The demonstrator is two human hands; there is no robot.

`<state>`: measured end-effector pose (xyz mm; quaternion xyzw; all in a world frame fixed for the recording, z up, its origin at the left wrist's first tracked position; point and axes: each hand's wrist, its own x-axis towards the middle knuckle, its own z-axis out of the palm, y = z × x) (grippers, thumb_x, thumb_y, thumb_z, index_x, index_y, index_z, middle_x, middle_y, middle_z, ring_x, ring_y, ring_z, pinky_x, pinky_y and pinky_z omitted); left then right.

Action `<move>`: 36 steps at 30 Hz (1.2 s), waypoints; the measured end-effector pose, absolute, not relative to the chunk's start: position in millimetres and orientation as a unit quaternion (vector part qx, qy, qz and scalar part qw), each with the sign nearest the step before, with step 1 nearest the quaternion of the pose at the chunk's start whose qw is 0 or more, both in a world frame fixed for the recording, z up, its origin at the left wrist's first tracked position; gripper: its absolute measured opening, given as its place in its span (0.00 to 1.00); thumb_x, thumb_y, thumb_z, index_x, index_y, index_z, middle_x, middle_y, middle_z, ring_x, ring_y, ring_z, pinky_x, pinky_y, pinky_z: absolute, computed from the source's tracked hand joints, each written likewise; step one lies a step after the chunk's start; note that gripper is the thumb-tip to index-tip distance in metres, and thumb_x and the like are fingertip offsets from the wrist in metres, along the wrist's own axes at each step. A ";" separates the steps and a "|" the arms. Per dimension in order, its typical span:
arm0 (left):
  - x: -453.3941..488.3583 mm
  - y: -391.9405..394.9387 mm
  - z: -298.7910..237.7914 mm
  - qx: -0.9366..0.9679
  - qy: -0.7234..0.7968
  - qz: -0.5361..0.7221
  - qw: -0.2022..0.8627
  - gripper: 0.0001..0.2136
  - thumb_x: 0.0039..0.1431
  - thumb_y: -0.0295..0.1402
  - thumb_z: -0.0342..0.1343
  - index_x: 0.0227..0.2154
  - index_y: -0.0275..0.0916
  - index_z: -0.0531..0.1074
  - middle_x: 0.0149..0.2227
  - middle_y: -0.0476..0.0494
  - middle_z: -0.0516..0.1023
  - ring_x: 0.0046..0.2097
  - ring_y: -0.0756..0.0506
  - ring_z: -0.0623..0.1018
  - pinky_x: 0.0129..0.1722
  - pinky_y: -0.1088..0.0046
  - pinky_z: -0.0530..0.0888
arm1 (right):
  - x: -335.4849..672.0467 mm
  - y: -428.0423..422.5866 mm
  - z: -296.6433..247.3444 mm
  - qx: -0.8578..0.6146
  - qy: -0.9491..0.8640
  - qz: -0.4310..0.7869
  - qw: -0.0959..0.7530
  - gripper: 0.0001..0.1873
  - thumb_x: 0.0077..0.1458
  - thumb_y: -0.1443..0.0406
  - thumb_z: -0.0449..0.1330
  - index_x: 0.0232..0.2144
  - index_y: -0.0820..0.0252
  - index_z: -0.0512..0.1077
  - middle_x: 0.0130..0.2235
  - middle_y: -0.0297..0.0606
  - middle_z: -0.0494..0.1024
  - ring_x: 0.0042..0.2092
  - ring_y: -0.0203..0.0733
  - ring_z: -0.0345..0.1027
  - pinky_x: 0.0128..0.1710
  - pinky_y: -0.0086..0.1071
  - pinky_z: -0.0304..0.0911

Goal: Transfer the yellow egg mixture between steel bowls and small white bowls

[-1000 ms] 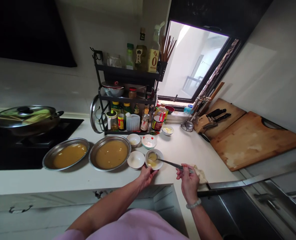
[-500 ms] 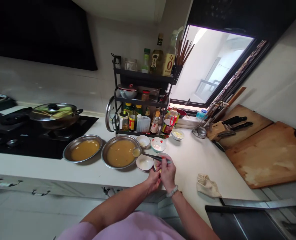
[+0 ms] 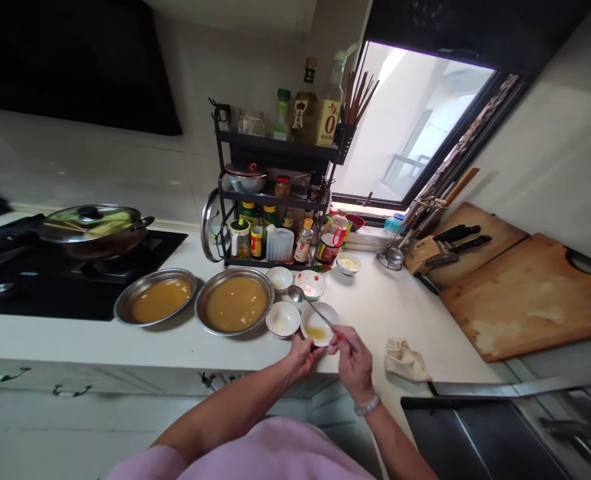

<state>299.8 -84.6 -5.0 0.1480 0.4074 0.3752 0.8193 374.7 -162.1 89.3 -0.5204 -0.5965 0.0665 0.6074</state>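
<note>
In my right hand (image 3: pixel 354 360) is a long-handled metal spoon (image 3: pixel 319 311), its round head above the gap between small white bowls. My left hand (image 3: pixel 305 355) grips the near edge of a white bowl (image 3: pixel 331 313) with some yellowish liquid in its bottom. Left of that bowl stands another white bowl (image 3: pixel 282 320) with a pale trace inside. Behind are a bowl with red spots (image 3: pixel 317 283) and a small white bowl (image 3: pixel 280 277). A wide metal basin (image 3: pixel 235 300) of cloudy brown liquid sits to the left, beside a second metal basin (image 3: pixel 155 297) with similar liquid.
A black rack (image 3: pixel 275 197) of bottles and jars stands at the back. A lidded pan (image 3: pixel 92 230) is on the stove at left. To the right lie a cloth (image 3: pixel 406 360), a knife block (image 3: pixel 428 253), cutting boards (image 3: pixel 515 293) and the sink (image 3: pixel 465 433).
My right hand has drawn the spoon rightward, away from the large basin, and tilted it. Yellowish liquid now shows in the gripped bowl. The whole view has shifted slightly.
</note>
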 end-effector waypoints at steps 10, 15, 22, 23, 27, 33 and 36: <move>300.4 -83.9 -10.5 0.167 0.425 0.368 0.810 0.35 0.46 0.13 0.54 0.56 0.47 0.58 0.50 0.40 0.73 0.38 0.47 0.79 0.26 0.76 0.79 | 419.1 -226.1 73.2 -0.583 -0.578 0.036 0.570 0.12 0.63 0.68 0.50 0.41 0.57 0.72 0.30 0.32 0.73 0.22 0.32 0.67 0.22 0.26 0.68; 301.6 -85.8 -8.6 0.191 0.421 0.382 0.800 0.37 0.46 0.14 0.55 0.58 0.49 0.56 0.52 0.40 0.71 0.37 0.48 0.79 0.25 0.77 0.78 | 427.3 -231.1 67.4 -0.574 -0.623 0.043 0.529 0.14 0.62 0.69 0.49 0.41 0.56 0.73 0.34 0.37 0.75 0.27 0.34 0.71 0.22 0.25 0.69; 309.5 -87.2 -13.5 0.242 0.439 0.396 0.769 0.36 0.49 0.18 0.56 0.60 0.49 0.54 0.56 0.37 0.68 0.36 0.50 0.78 0.27 0.78 0.77 | 425.6 -233.0 47.0 -0.632 -0.482 0.108 0.597 0.13 0.61 0.58 0.53 0.36 0.60 0.73 0.25 0.34 0.75 0.21 0.36 0.69 0.21 0.29 0.69; 310.3 -87.1 -13.4 0.248 0.442 0.397 0.765 0.36 0.50 0.19 0.57 0.60 0.49 0.54 0.56 0.37 0.68 0.36 0.50 0.78 0.27 0.78 0.77 | 423.6 -231.6 43.9 -0.643 -0.431 0.123 0.621 0.14 0.60 0.56 0.54 0.35 0.61 0.72 0.23 0.34 0.74 0.20 0.36 0.68 0.21 0.30 0.69; 311.1 -86.5 -9.7 0.261 0.445 0.388 0.764 0.34 0.51 0.18 0.55 0.60 0.47 0.54 0.55 0.36 0.68 0.36 0.50 0.78 0.27 0.79 0.76 | 417.5 -220.9 39.1 -0.636 -0.254 0.186 0.705 0.19 0.54 0.51 0.60 0.35 0.62 0.70 0.21 0.33 0.75 0.20 0.37 0.68 0.20 0.29 0.67; 309.6 -83.2 0.1 0.233 0.452 0.365 0.779 0.33 0.50 0.16 0.53 0.58 0.47 0.55 0.51 0.39 0.72 0.33 0.51 0.78 0.24 0.81 0.76 | 424.1 -204.6 51.8 -0.591 -0.152 0.221 0.761 0.20 0.45 0.53 0.66 0.31 0.63 0.69 0.20 0.33 0.75 0.20 0.35 0.67 0.17 0.25 0.63; 309.4 -80.5 3.4 0.208 0.463 0.358 0.784 0.31 0.50 0.15 0.54 0.56 0.44 0.59 0.49 0.39 0.72 0.31 0.51 0.78 0.24 0.79 0.77 | 429.6 -201.4 63.6 -0.589 -0.166 0.212 0.762 0.18 0.46 0.54 0.66 0.31 0.63 0.70 0.20 0.32 0.74 0.20 0.35 0.67 0.17 0.25 0.62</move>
